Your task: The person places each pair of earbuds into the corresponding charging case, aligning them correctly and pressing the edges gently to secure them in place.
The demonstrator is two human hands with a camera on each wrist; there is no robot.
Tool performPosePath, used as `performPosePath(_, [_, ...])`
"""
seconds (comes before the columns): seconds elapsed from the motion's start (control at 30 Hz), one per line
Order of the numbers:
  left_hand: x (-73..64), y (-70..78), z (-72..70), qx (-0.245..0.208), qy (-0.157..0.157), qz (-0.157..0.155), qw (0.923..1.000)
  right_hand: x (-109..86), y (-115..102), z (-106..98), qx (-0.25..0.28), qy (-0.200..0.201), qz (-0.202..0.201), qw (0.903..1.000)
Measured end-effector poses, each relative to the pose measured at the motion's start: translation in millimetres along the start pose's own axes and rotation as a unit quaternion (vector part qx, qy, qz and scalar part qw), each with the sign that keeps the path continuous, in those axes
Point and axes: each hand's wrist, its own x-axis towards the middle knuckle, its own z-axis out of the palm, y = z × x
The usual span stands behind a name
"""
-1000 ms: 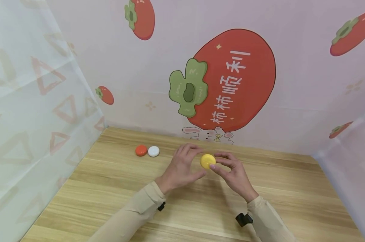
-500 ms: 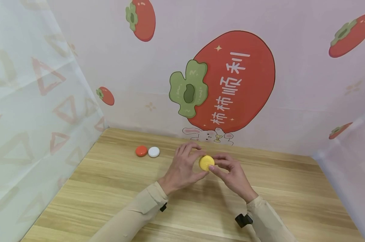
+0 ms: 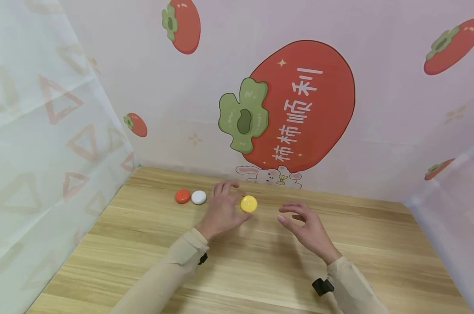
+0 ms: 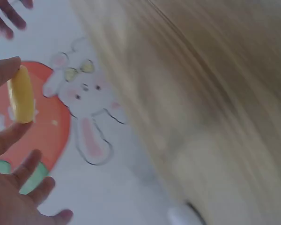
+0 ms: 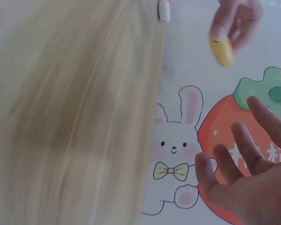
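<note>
A round yellow disc (image 3: pixel 249 204) with a smooth domed face is pinched by its edge between the thumb and forefinger of my left hand (image 3: pixel 222 208). In the left wrist view the yellow disc (image 4: pixel 21 96) shows edge-on between thumb and fingertip, with the other fingers spread below it. My right hand (image 3: pixel 308 227) holds nothing; it hovers over the table to the right of the disc, fingers bent loosely and apart from the thumb. The right wrist view shows the spread fingers of the right hand (image 5: pixel 253 173).
A red disc (image 3: pixel 182 196) and a white disc (image 3: pixel 199 197) lie side by side on the wooden table (image 3: pixel 260 279), left of my left hand. Behind the table rises a printed backdrop (image 3: pixel 386 131) with persimmons and a rabbit; a patterned sheet (image 3: pixel 32 144) hangs at the left.
The right hand has let go of the yellow disc and drawn a little to the right. My left hand has taken the disc and moved left with it, nearer the white disc.
</note>
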Motion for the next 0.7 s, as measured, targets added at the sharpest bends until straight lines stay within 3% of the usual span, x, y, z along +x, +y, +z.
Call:
performPosePath(0.2, [2.1,-23.9,5.7,0.018,-0.061,-0.083,0.9945,-2.1,4.5,-1.5,-0.009,-0.002,-0.004,1.0])
performPosePath(0.37, [3.4,-37.8,10.0,0.03,-0.082,-0.125,0.9883,-2.3,4.7,-1.5,-0.005,-0.004,-0.008,1.0])
performPosePath(0.5, [3.1,-44.5,12.6,0.032,-0.09,-0.136,0.9861,-2.5,4.8,-1.4,-0.004,-0.004,-0.011,0.9999])
performPosePath(0.7, [1.8,-50.2,15.0,0.033,-0.104,-0.127,0.9859,-3.9,4.5,-0.4,-0.004,-0.006,-0.011,0.9999])
